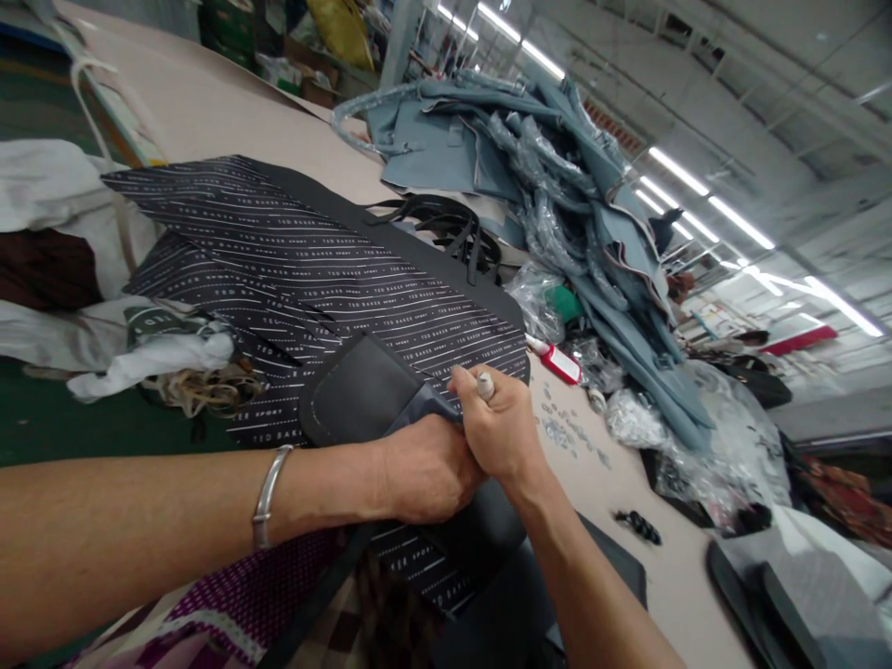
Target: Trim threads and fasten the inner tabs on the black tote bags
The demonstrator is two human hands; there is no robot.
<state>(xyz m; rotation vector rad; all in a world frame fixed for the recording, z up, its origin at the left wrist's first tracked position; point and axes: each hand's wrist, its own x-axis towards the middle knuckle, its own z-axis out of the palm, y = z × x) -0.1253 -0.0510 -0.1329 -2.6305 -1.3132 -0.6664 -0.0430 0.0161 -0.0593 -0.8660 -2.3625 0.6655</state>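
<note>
Black lining (334,265), printed in white with repeated "TED BAKER SPORT", extends from upper left to the centre of the frame. Left hand (432,469), its forearm near level from the lower left and bearing one silver bracelet (268,497), is clenched at the dark stitched piece (359,386), centre. Right hand (498,423), forearm rising from the lower right, is closed around one pale-ended tool (486,385), touching the left hand. One red-and-white item (561,363) lies right of centre; nearby small pieces (557,432) cannot be counted exactly.
</note>
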